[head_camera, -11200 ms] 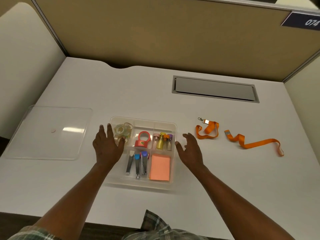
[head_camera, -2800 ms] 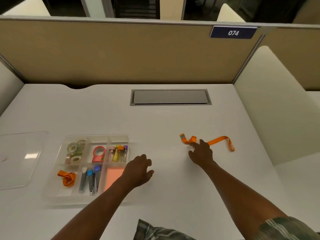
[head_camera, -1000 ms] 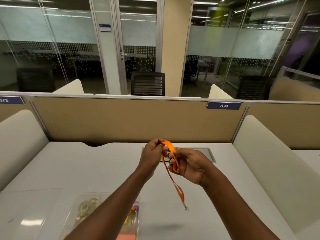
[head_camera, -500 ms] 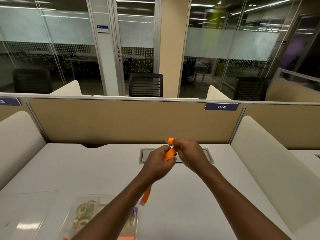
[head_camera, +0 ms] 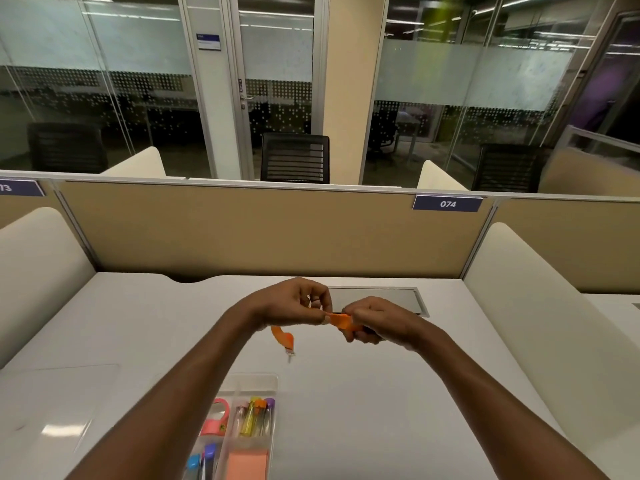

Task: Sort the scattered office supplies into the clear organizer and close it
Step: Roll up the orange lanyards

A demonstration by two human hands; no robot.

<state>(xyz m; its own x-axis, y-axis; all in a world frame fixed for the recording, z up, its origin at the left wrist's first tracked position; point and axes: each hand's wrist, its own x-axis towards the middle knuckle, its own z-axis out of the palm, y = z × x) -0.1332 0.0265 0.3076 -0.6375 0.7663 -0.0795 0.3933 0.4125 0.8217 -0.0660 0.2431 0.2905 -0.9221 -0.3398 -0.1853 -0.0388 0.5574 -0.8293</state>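
Note:
Both hands hold an orange lanyard strap above the desk. My left hand pinches it from the left and my right hand grips a bunched part of it. A loose end with a metal clip hangs below my left hand. The clear organizer lies open near the bottom edge, partly hidden by my left forearm. In it I see a pink ring-shaped item, small coloured tubes, an orange sticky-note pad and blue-capped tools.
The organizer's clear lid lies flat on the white desk at the left. A grey cable hatch sits at the back of the desk. Tan partition walls and cream side panels enclose the desk.
The hands have come down and drawn apart along the strap. The hanging tail is much shorter than half a second ago, with more strap gathered in my right hand. The view has tilted down slightly.

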